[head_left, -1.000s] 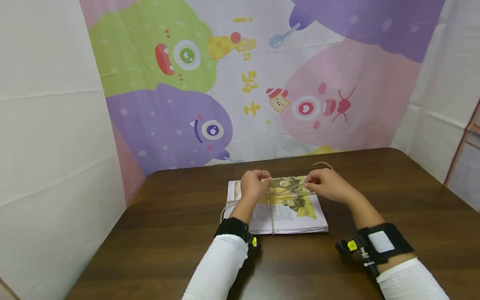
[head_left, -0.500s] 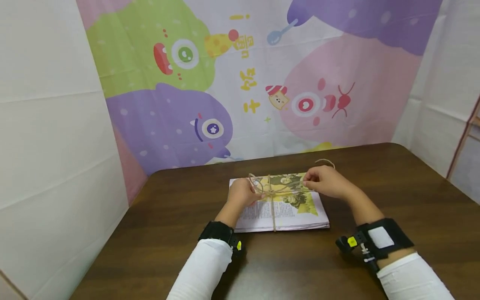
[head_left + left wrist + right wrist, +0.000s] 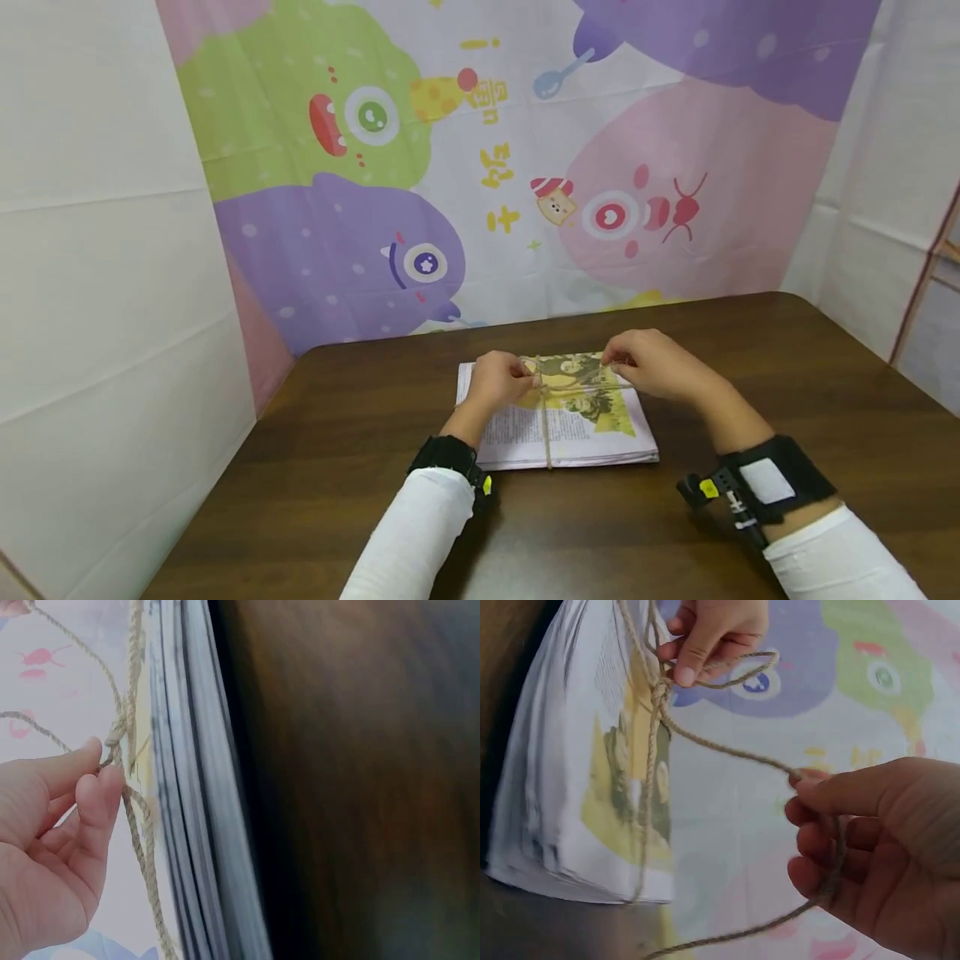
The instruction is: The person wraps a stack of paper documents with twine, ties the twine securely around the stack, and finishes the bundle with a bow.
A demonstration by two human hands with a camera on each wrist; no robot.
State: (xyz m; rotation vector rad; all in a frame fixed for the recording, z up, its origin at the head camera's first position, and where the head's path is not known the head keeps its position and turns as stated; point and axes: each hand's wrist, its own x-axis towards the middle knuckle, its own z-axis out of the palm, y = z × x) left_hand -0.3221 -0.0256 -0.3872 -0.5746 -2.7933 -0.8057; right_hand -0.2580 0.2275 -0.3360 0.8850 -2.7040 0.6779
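Observation:
A stack of printed paper lies on the table, bound crosswise with twine. My left hand is over the stack's left half, its thumb and finger pinching the twine beside a knot. A small loop of twine sticks out by these fingers in the right wrist view. Above the far right corner, my right hand pinches a twine strand between thumb and forefinger. That strand runs from the knot to the hand, and its tail hangs past the other fingers.
The brown wooden table extends around the stack. Behind its far edge hangs a cloth backdrop with cartoon monsters. White sheets hang at the sides. Each wrist wears a black strap with a small camera.
My left hand moved left and nearer, then slightly back up and right, still at the twine. The right hand stayed almost in place, shifting slightly.

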